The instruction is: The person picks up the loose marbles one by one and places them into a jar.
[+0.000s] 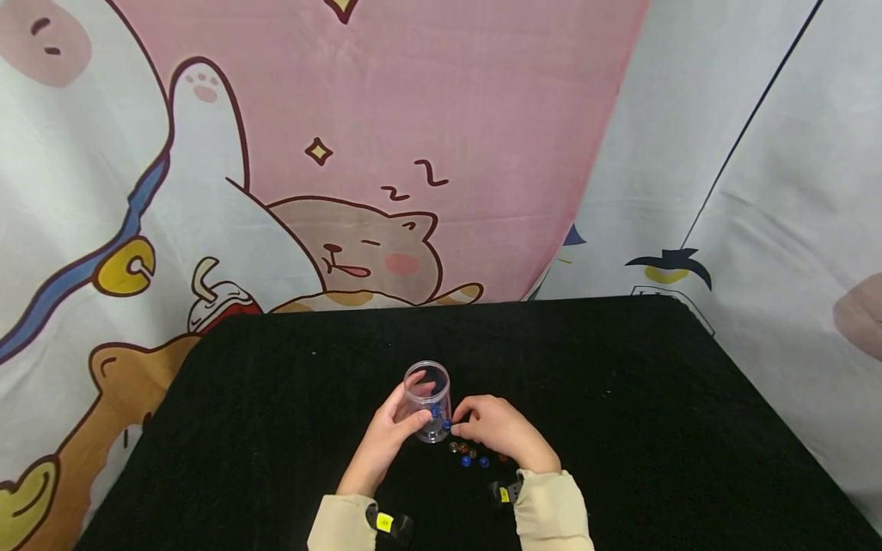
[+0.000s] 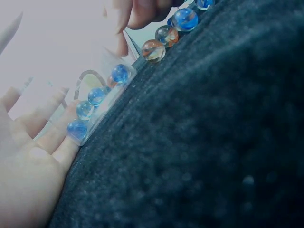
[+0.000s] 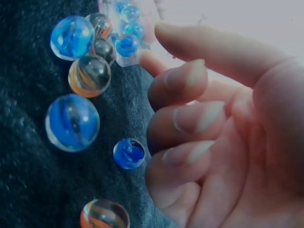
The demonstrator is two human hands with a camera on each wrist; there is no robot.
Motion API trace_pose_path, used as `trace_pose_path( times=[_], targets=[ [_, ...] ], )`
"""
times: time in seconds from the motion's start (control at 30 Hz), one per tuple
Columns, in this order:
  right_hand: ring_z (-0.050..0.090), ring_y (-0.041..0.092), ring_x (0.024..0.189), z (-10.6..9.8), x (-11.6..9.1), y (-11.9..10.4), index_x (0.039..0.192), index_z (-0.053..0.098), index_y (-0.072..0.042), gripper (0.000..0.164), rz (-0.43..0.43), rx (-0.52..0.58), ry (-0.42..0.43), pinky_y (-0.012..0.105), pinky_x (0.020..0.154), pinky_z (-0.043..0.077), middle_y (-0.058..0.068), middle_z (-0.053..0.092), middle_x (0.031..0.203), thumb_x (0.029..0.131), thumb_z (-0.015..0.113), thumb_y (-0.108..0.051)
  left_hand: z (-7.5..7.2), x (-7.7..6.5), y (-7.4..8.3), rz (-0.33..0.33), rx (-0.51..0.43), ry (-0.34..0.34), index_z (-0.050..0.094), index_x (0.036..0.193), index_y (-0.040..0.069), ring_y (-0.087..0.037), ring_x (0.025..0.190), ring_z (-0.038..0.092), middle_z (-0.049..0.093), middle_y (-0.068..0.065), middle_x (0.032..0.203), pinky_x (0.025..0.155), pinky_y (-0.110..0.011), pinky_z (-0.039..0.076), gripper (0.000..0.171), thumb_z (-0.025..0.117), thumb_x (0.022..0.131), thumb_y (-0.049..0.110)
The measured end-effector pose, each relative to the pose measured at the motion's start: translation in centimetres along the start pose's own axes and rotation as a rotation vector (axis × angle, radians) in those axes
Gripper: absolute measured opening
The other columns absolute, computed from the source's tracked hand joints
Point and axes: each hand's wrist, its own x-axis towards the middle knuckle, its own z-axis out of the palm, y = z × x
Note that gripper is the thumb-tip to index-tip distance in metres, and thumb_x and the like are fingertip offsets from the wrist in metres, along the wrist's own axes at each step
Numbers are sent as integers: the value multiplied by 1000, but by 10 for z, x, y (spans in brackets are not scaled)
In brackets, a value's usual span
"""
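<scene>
A clear plastic jar (image 1: 427,398) stands upright on the black cloth, with several blue marbles (image 2: 85,110) lying at its bottom. My left hand (image 1: 386,432) grips it from the left, thumb on the near side and fingers behind. Close to the jar's lower right side is my right hand (image 1: 501,430); its thumb and index finger are apart, the other fingers curl inward, and I see nothing held between them. Loose on the cloth, below the right hand, lie blue marbles (image 3: 72,122) and orange-amber marbles (image 3: 89,76).
Black cloth (image 1: 276,428) covers the table. Behind it hangs a curtain (image 1: 524,115) printed with cartoon animals. Each wrist carries a dark strapped device, such as the left wrist device (image 1: 393,525).
</scene>
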Motion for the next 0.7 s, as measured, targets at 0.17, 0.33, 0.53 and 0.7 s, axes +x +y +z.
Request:
trace_pose_path(
  times=[0.17,0.33,0.53,0.7],
  targets=[
    [52,18,50,1,0,0,92,62,-17,19,-3,-17,-28,30,41,42,-1,57,68,80,64,-31,1,-1,4,-10,17,3,32,137,20,-25,124,38,42,-8,134,98,-56,26,54,55,88,26],
    [53,18,54,2,0,-1,90,62,-16,17,-18,-19,-33,32,47,43,-1,57,67,79,66,-28,0,0,1,-6,12,0,30,138,19,-26,124,37,41,-9,135,97,-57,26,55,54,89,25],
    [53,17,54,2,0,0,91,62,-16,17,-20,-19,-24,32,48,43,-1,57,67,78,65,-26,-1,1,-3,-4,4,-3,29,138,19,-26,124,36,40,-9,135,97,-57,26,56,54,89,25],
    [53,18,53,3,2,2,94,61,-15,19,-11,-18,-3,32,45,43,-1,57,68,78,65,-24,-1,1,-3,-2,3,-4,29,138,19,-25,124,36,40,-9,136,97,-56,26,56,55,89,25]
  ],
)
